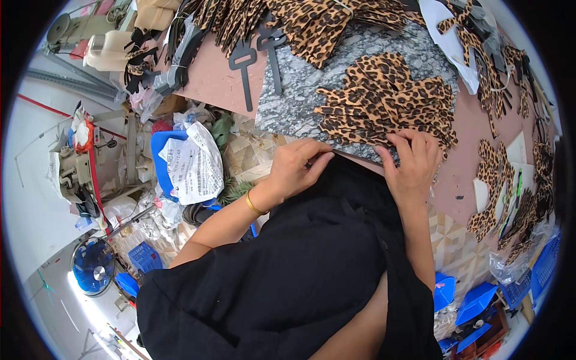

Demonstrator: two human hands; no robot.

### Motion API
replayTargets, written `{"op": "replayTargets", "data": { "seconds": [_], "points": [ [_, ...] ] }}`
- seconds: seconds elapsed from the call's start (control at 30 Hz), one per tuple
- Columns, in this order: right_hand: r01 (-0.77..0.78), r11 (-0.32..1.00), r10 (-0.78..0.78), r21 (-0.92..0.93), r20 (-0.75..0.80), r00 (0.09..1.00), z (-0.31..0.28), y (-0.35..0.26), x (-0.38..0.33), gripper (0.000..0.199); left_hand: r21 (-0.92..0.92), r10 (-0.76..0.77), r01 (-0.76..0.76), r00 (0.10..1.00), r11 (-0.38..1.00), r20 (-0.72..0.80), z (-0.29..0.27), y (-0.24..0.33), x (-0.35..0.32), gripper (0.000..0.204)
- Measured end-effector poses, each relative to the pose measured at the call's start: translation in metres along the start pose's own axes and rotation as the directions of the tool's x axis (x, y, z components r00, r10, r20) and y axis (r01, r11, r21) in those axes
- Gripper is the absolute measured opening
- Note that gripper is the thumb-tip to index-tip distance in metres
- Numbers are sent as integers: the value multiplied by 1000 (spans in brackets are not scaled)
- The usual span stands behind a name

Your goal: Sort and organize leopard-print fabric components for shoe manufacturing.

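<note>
Leopard pieces (384,99): fanned in overlapping rows on the grey slab, staggered so each edge shows and one can be taken at a time.
Right hand (413,163): palm down on the near edge of the fan, fingers curled and bent onto the nearest pieces, likely pinning or picking one; a firm pinch cannot be told.
Left hand (295,165): at the slab's near edge, just left of the fan, fingers loosely bent with thumb and forefinger tip close together; anything between them too small to tell. Gold bangle (254,205) on the wrist.
Slab (300,90): grey marbled board lying on the pink table, a hard flat base under the pieces.
Table (210,78): pink top, more leopard stacks (312,21) heaped along the far side, within arm's reach.
Black templates (243,66): two T-shaped cut-outs, flat beside the slab.
Right side: further leopard pieces (495,174) and white cards, spread apart.
Below: black clothing (288,270), blue crates (144,257), fan (93,267), bags on the floor.
</note>
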State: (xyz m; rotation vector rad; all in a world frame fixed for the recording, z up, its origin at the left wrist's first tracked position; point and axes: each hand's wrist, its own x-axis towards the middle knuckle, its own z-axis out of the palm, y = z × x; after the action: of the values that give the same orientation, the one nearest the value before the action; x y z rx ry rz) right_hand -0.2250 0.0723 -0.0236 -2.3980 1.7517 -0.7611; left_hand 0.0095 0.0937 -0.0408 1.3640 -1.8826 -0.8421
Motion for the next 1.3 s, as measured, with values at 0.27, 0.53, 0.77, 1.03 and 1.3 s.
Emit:
{"op": "replayTargets", "data": {
  "seconds": [0.27, 0.53, 0.77, 1.03, 1.3],
  "points": [
    [156, 980, -166, 126, 72, 983, -14, -3, 2, 20, 7, 54, -54, 998, 999, -12, -9, 1, 8, 8],
    [228, 966, -238, 122, 81, 968, -37, 5, 10, 15, 291, 372, -329, 923, 898, -103, -21, 19, 80, 19],
    [78, 996, -80, 32, 48, 996, -18, 16, 7, 26, 380, 601, -602, 787, 702, 136, 9, 21, 152, 23],
    [23, 999, -26, -39, -70, 997, -11, 13, -2, 25, 185, 818, -835, 547, 518, 178, -21, 35, 121, 15],
    [141, 983, -149, -114, -60, 987, -24, 1, -6, 4, 369, 567, -580, 809, 726, 156, -8, 10, 128, 28]
  ]
}}
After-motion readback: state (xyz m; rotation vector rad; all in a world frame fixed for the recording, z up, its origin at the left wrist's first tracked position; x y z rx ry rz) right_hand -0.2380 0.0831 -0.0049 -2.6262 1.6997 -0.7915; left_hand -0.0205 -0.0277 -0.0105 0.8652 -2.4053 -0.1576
